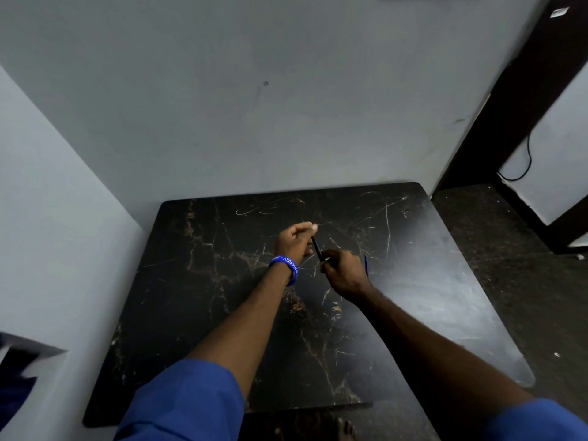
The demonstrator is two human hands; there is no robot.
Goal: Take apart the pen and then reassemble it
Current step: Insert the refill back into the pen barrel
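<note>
A thin dark pen part runs between my two hands above the black marble-pattern table. My left hand, with a blue wristband, has its fingers curled at the part's far end. My right hand pinches its near end. A slim blue pen piece shows just right of my right hand; I cannot tell whether it lies on the table or is held. Both hands hover over the far middle of the table.
The table stands in a corner, with pale walls behind and to the left. A dark floor lies to the right, with a dark door frame and a black cable beyond.
</note>
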